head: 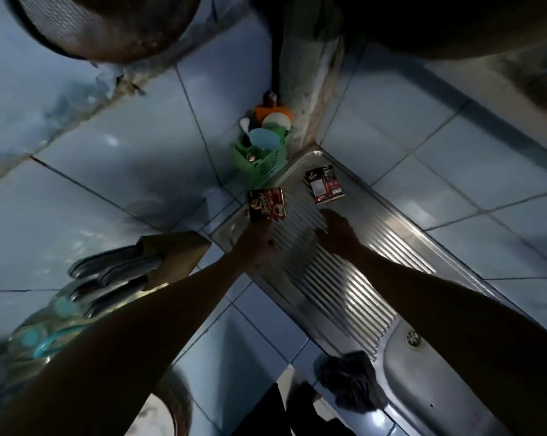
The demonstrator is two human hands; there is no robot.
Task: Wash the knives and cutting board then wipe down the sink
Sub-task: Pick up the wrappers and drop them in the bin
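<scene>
Knives [108,278] lie handles-out in a wooden block left of the left forearm, well apart from the left hand [256,243] gripping a coffee sachet [266,204] and the right hand [338,231] resting flat on the sink's drainboard [344,278].

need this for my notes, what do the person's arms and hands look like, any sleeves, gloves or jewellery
Both forearms are bare as far as the frame shows, with no sleeves in view. The left hand and right hand wear no gloves. No watch, bracelet or ring is visible, though the light is dim and the fingers are hard to make out.
</scene>
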